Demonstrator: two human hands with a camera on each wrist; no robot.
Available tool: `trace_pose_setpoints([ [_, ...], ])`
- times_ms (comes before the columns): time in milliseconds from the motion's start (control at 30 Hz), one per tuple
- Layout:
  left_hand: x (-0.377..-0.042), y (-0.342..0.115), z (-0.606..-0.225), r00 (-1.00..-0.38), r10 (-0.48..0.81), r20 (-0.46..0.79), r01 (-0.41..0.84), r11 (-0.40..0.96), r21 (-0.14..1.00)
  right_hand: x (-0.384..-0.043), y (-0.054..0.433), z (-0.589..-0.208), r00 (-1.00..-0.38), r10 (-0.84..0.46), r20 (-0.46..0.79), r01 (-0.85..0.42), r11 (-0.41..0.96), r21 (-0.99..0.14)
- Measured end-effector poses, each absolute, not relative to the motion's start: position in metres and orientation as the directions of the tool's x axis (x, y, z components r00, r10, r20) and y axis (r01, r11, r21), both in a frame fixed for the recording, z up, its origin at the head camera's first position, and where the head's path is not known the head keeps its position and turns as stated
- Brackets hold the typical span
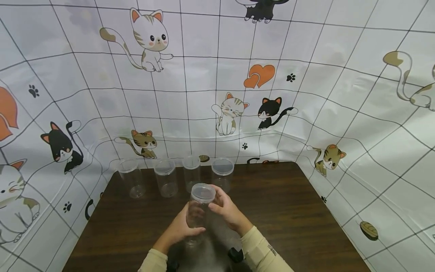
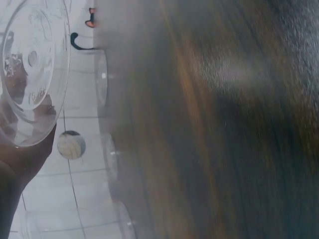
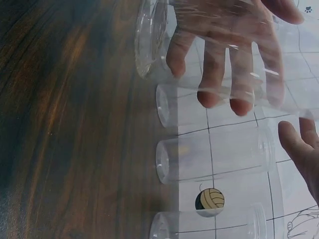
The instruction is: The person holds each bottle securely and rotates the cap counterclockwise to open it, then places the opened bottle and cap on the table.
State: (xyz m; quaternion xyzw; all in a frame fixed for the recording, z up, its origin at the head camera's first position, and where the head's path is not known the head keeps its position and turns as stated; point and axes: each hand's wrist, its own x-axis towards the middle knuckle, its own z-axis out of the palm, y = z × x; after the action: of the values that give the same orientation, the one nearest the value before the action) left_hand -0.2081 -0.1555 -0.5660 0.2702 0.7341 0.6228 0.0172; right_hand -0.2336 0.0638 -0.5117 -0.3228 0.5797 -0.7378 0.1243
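Observation:
A clear plastic jar with a translucent screw lid is held upright over the near half of the table. My left hand grips its body, the thumb across the front and the fingers spread behind, showing through the wall in the right wrist view. My right hand holds the jar by the lid's right side, thumb in front and fingers at the back. The jar's round base faces the camera in the left wrist view, above the table surface.
Several similar lidded jars stand in a row along the back of the dark wooden table: one at far left, two in the middle, and one behind my right hand. A cat-print sheet hangs round the back and sides.

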Motion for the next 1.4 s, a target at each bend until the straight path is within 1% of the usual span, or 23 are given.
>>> trace_pose_setpoints([
  [233, -0.204, -0.147, -0.564, -0.848, 0.451, 0.279, 0.364, 0.113, 0.925, -0.234, 0.063, -0.508, -0.746, -0.589, 0.312, -0.177, -0.277, -0.944],
  [467, -0.205, -0.148, -0.565, -0.840, 0.453, 0.299, 0.365, 0.064, 0.929, -0.236, 0.063, -0.506, -0.745, -0.601, 0.289, -0.141, -0.282, -0.949],
  [567, -0.208, -0.152, -0.570, -0.841, 0.436, 0.322, 0.381, 0.053, 0.923, -0.235, 0.062, -0.506, -0.760, -0.577, 0.297, -0.139, -0.303, -0.943],
  [667, -0.211, -0.157, -0.573, -0.851, 0.401, 0.340, 0.391, 0.049, 0.919, -0.232, 0.062, -0.504, -0.788, -0.527, 0.320, -0.159, -0.328, -0.931],
  [800, -0.212, -0.163, -0.571, -0.859, 0.376, 0.347, 0.397, 0.060, 0.916, -0.232, 0.062, -0.506, -0.817, -0.478, 0.322, -0.187, -0.309, -0.932],
  [900, -0.211, -0.164, -0.568, -0.860, 0.376, 0.346, 0.395, 0.061, 0.917, -0.233, 0.061, -0.507, -0.821, -0.478, 0.313, -0.196, -0.279, -0.940],
  [1067, -0.209, -0.160, -0.566, -0.855, 0.398, 0.332, 0.389, 0.069, 0.919, -0.232, 0.060, -0.505, -0.795, -0.511, 0.327, -0.212, -0.271, -0.939],
  [1167, -0.207, -0.156, -0.564, -0.855, 0.418, 0.308, 0.360, 0.049, 0.932, -0.235, 0.060, -0.504, -0.761, -0.545, 0.352, -0.213, -0.302, -0.929],
  [1333, -0.205, -0.151, -0.564, -0.850, 0.449, 0.274, 0.314, 0.015, 0.949, -0.239, 0.063, -0.502, -0.697, -0.611, 0.375, -0.174, -0.364, -0.915],
  [1400, -0.205, -0.150, -0.564, -0.848, 0.453, 0.274, 0.312, 0.010, 0.950, -0.240, 0.064, -0.502, -0.685, -0.628, 0.370, -0.161, -0.364, -0.917],
])
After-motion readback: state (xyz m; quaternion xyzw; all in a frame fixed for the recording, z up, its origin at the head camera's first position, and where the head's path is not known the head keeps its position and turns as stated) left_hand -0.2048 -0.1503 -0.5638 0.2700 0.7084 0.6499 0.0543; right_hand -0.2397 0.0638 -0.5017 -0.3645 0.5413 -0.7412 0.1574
